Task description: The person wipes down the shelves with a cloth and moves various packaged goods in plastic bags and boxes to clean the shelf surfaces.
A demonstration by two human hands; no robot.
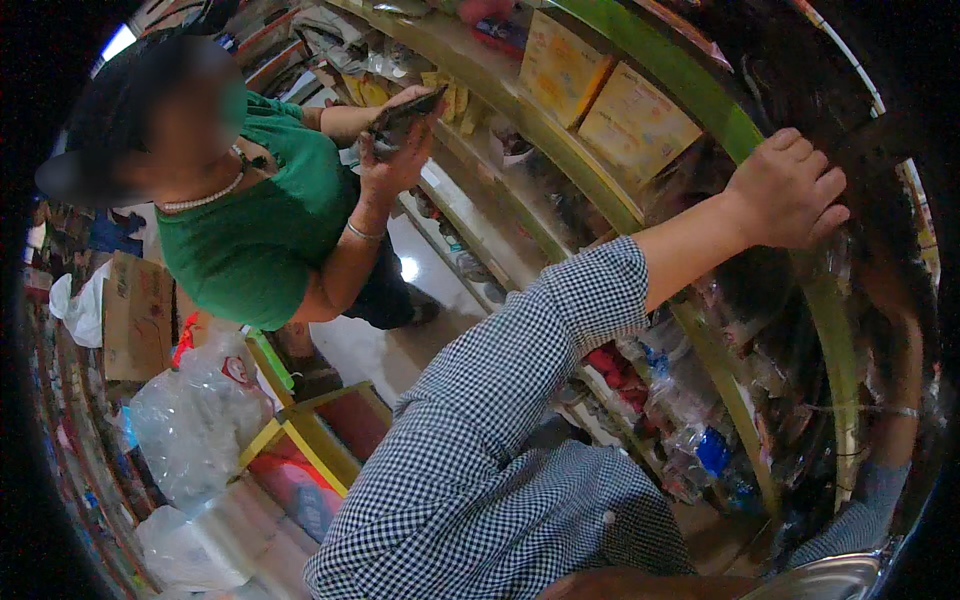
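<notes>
My left hand point(787, 191), at the end of a black-and-white checked sleeve, has its fingers curled over the green front edge point(675, 82) of a shelf at the upper right. At the far right rim a second forearm with a thin bracelet, apparently mine, reaches up into deep shadow; its hand, my right hand point(889, 277), is dim and its fingers cannot be made out. Two yellow printed cartons point(637, 124) stand on the shelf left of my left hand. Plastic-wrapped goods point(712, 450) fill the lower shelves beneath my arm.
Another person point(255, 217) in a green top stands at the left, holding a dark object point(405, 116) in both hands. Yellow-edged bins point(330, 409), clear plastic bags point(195, 420) and a cardboard box point(137, 319) lie at the lower left. A pale floor point(360, 352) shows between.
</notes>
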